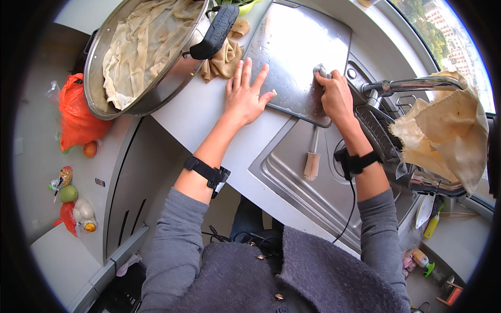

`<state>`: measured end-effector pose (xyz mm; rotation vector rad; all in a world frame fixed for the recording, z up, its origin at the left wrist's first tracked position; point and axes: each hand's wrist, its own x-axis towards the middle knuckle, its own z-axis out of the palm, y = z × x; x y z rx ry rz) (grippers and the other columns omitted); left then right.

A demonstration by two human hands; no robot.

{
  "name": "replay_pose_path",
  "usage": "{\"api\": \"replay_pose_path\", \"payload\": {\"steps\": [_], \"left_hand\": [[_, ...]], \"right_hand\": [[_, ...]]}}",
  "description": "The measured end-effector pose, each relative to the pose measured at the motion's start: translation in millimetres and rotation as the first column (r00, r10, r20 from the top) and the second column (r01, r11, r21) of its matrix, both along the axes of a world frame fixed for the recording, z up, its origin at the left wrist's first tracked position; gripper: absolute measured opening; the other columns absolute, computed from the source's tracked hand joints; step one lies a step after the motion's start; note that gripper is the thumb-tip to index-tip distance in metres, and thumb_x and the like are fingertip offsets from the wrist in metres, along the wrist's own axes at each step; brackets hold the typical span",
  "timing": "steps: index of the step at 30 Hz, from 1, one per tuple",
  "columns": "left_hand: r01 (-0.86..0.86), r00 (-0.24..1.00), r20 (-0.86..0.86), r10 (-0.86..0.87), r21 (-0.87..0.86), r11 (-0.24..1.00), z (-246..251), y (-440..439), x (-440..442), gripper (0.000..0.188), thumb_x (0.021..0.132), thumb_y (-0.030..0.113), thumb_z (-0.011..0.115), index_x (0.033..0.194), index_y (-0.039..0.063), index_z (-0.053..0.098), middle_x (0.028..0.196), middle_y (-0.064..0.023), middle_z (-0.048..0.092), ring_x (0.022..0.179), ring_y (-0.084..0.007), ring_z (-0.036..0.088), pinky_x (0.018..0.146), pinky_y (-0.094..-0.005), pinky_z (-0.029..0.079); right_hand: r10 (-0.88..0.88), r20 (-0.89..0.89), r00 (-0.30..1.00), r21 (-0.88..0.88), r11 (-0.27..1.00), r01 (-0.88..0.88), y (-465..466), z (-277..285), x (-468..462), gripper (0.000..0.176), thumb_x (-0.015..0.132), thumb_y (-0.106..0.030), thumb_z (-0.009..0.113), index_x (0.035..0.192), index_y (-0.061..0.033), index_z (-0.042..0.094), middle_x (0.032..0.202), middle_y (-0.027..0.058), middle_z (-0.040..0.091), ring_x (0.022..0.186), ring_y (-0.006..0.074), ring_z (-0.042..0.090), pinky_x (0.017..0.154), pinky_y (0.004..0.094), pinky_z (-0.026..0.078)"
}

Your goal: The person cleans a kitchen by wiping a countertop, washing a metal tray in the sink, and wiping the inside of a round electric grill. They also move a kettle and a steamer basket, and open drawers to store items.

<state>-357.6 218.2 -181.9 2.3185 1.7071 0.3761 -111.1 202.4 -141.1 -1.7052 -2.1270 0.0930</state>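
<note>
A shiny metal board [291, 51] with a dark rim lies tilted across the counter and the sink's edge, wet with droplets. My right hand [337, 98] grips a grey scouring pad [321, 71], possibly steel wool, against the board's right side. My left hand [245, 96] is spread flat with its fingers apart, at the board's left edge; the index finger and thumb reach over its rim. Nothing is held in it. Below the board, a bottle brush [312, 164] with pale bristles rests in the steel sink [280, 156].
A large steel pot [172, 88] lined with cloth stands at the left, its black handle [215, 31] jutting towards the board. Brown cloth [223, 58] lies beside it. Another cloth [446, 125] hangs over the chrome faucet [415, 85]. A black dish rack [377, 129] borders the sink.
</note>
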Motion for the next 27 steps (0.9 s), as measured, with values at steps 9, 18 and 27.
{"api": "replay_pose_path", "payload": {"steps": [9, 18, 27], "left_hand": [[0.001, 1.0, -0.017, 0.0, 0.023, 1.0, 0.2, -0.3, 0.6, 0.068, 0.09, 0.051, 0.048, 0.149, 0.03, 0.02, 0.156, -0.0168, 0.006, 0.144, -0.0322, 0.003, 0.111, -0.0497, 0.013], [0.001, 1.0, 0.005, -0.001, 0.038, 0.999, -2.4, -1.0, 0.4, 0.067, 0.09, 0.051, 0.048, 0.148, 0.031, 0.021, 0.155, -0.0163, 0.008, 0.143, -0.0328, 0.006, 0.11, -0.0505, 0.014], [0.007, 1.0, 0.01, -0.007, 0.039, 0.999, 1.4, -0.5, 1.0, 0.066, 0.091, 0.05, 0.048, 0.148, 0.03, 0.022, 0.155, -0.0175, 0.009, 0.143, -0.0336, 0.006, 0.11, -0.0508, 0.013]], "right_hand": [[0.032, 0.013, 0.999, 0.002, 0.999, -0.032, 2.0, -1.5, 0.0, 0.036, 0.076, 0.002, 0.053, 0.105, -0.0096, 0.07, 0.094, 0.0141, 0.055, 0.087, 0.0315, 0.054, 0.075, 0.0381, 0.047], [-0.003, 0.108, 0.994, -0.026, 1.0, 0.005, -3.8, -2.5, -0.1, 0.04, 0.072, 0.005, 0.055, 0.107, -0.0081, 0.07, 0.092, 0.0135, 0.056, 0.086, 0.0308, 0.054, 0.073, 0.0386, 0.047], [0.131, 0.114, 0.985, 0.056, 0.989, -0.138, -0.9, -4.7, -1.2, 0.029, 0.074, -0.002, 0.057, 0.1, -0.0057, 0.07, 0.089, 0.013, 0.056, 0.082, 0.0305, 0.054, 0.07, 0.038, 0.045]]}}
